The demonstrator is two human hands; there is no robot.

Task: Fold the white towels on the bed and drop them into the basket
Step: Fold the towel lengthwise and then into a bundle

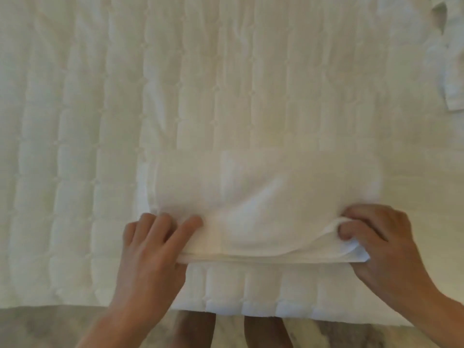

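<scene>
Looking down at the bed (pixel 100 121), I see a folded towel (pixel 263 197) lying near its front edge. It is white on a white quilt, so its far edge is hard to trace, and the whole view is a little blurred.

The left hand (pixel 153 247) holds the towel's near left corner, with the fingers lying on top and the thumb hidden under the edge. The right hand (pixel 376 237) pinches the near right corner, its fingers curled with the fabric bunched in them.

Between the two hands the near edge stands slightly off the quilt, with a shadow beneath it. I cannot tell how many layers the towel has.

At the top right, white cloth (pixel 452 71) lies on the bed, cut off by the frame and well apart from the towel. Below the bed's edge, the floor (pixel 50 327) and two legs (pixel 195 330) show, blurred and cut off.
</scene>
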